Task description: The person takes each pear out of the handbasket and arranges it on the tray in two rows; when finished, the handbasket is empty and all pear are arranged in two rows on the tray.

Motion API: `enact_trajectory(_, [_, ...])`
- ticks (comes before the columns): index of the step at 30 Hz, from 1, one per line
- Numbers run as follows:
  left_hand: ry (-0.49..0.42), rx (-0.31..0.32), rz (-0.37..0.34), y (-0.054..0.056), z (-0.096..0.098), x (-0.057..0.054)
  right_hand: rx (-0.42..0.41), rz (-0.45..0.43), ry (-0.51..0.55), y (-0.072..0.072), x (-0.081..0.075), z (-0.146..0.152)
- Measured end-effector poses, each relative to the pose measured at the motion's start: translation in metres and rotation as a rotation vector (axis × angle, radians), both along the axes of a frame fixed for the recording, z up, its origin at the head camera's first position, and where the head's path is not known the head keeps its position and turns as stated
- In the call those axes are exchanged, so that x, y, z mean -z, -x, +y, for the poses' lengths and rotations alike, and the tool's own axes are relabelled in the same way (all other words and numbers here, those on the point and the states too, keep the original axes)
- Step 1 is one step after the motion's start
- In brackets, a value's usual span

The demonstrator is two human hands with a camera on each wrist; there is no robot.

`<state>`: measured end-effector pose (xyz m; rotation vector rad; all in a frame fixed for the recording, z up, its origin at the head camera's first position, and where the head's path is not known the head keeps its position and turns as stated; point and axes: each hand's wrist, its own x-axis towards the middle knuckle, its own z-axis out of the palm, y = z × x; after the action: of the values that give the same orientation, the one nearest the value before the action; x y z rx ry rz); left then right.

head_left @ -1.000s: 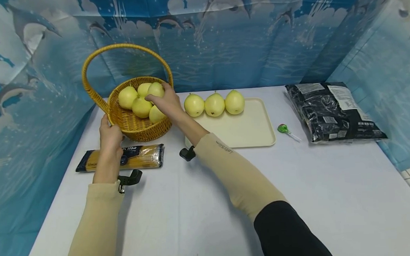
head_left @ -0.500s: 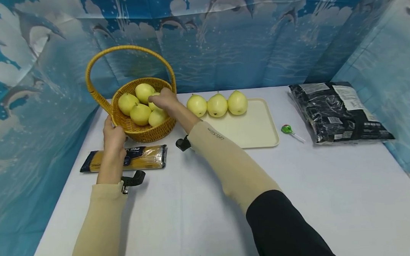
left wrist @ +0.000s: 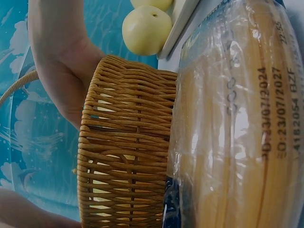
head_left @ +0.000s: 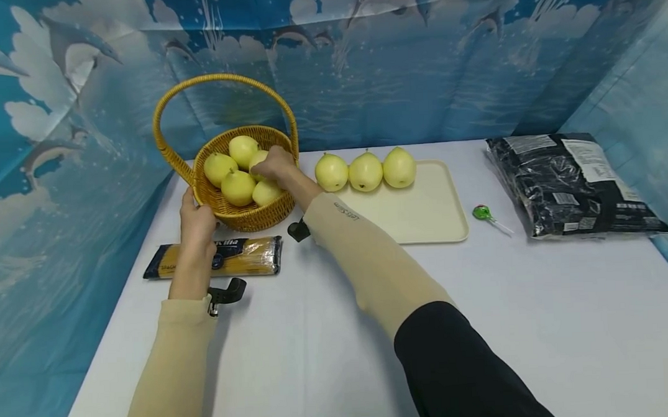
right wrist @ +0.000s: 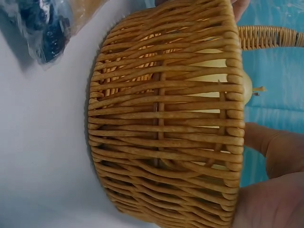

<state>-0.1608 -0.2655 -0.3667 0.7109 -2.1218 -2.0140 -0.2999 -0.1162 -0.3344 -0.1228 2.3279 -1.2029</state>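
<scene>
A yellow wicker basket (head_left: 250, 218) with a tall arched handle stands at the back left, holding several pale yellow-green pears (head_left: 238, 188). My left hand (head_left: 196, 225) grips its left rim, at the foot of the handle. Over the basket's right side, my right hand (head_left: 278, 166) reaches in and holds a pear (head_left: 258, 160) among the others, thumb across its near side. In the right wrist view the wicker wall (right wrist: 166, 114) hides most of the fruit. Three more pears (head_left: 365, 171) sit in a row on a cream tray (head_left: 424, 217).
A pack of spaghetti (head_left: 246, 257) lies in front of the basket, partly under my left wrist. Right of the tray are a green-topped lollipop (head_left: 482, 213) and a black plastic package (head_left: 579, 185). A blue dolphin-print curtain (head_left: 362, 89) hangs right behind the table.
My right hand has lowered its pear into the basket, and the pears there have shifted slightly. My left hand stays on the rim. The whole view has slid a little to the right.
</scene>
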Motion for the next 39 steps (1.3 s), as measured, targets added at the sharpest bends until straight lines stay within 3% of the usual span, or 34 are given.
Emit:
enact_trajectory(5, [0.002,0.007,-0.006,0.000,-0.001,0.000,0.013,0.069,-0.024,-0.003,0.005,-0.002])
enact_trajectory(14, [-0.006,0.002,-0.002,-0.002,0.001,0.002,0.032,0.143,0.042,-0.005,0.009,0.003])
enact_trajectory(22, [0.009,-0.007,-0.005,0.000,0.000,0.001,-0.017,0.324,-0.036,-0.010,0.003,0.008])
enact_trajectory(39, [-0.003,-0.006,-0.016,0.000,-0.001,0.000,-0.016,0.410,0.148,-0.032,-0.006,0.037])
